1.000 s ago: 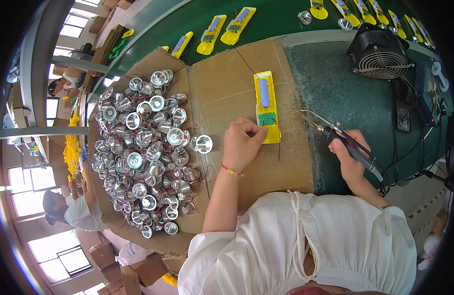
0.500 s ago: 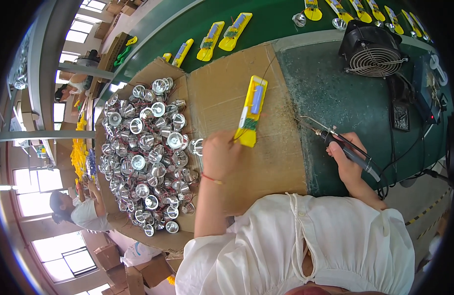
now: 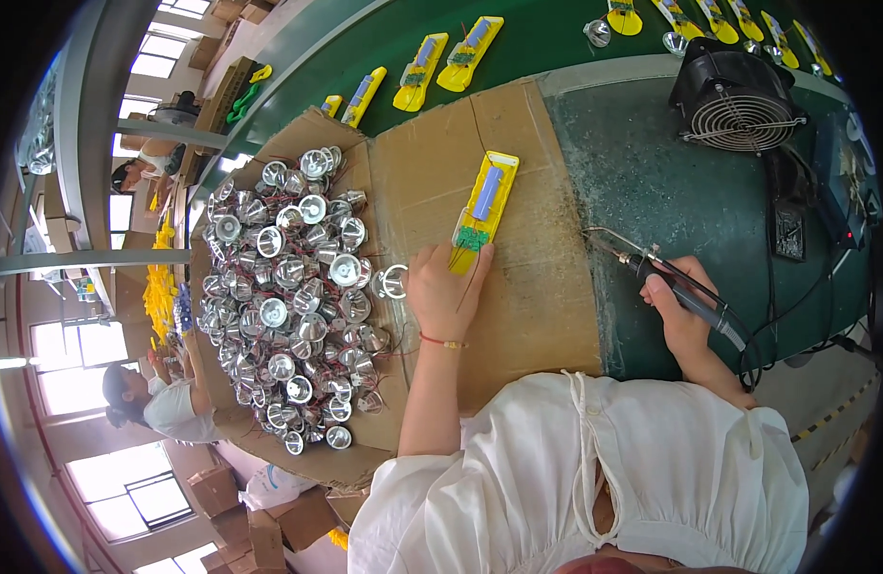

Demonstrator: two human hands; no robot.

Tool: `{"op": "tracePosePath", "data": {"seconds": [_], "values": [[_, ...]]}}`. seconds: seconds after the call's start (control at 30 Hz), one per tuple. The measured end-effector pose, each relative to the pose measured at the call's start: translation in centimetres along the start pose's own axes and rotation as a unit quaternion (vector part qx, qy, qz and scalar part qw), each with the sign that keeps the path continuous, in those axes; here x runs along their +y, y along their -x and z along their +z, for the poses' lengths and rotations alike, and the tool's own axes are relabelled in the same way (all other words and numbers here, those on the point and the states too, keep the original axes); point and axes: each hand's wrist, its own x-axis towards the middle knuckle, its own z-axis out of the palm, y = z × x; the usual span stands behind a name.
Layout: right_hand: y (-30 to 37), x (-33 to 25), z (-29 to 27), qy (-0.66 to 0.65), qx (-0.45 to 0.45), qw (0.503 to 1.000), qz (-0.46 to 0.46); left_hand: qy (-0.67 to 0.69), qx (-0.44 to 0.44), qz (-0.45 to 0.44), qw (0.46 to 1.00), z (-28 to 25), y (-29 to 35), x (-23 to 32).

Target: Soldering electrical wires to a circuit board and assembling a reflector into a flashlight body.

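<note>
My left hand [image 3: 448,295] is closed around the lower end of a yellow flashlight housing [image 3: 500,203], which lies tilted on the cardboard. Inside the housing are a blue cylindrical battery [image 3: 489,193] and a green circuit board [image 3: 473,238]. Thin dark wires run from the board past my thumb; the housing's lower tip is hidden by the hand. A silvery reflector cup [image 3: 393,281] sits just left of my fingers. In my right hand [image 3: 682,311] is a soldering iron [image 3: 690,299], its tip pointing up and left above the bench, apart from the housing.
At left, a cardboard box [image 3: 382,421] holds many reflector cups [image 3: 312,208]. A black fan [image 3: 738,100] and a blue powered unit [image 3: 843,187] stand at right. More yellow housings [image 3: 420,72] line the green belt beyond. Two people work further left.
My left hand has moved right and onto the lower end of the housing, which has turned slightly. The right hand keeps the soldering iron nearly in place. The whole view has shifted a little.
</note>
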Motion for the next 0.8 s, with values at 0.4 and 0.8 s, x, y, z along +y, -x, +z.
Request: {"op": "tracePosePath", "data": {"seconds": [0.4,0.8], "values": [[-0.2,-0.1,0.5,-0.025,0.013,0.999,0.017,-0.027,0.035,0.099,0.994,0.2,-0.5,-0.5],[-0.4,0.0,0.1,-0.007,0.006,0.999,0.041,-0.024,-0.062,0.06,0.996,4.4,-17.7,10.7]]}}
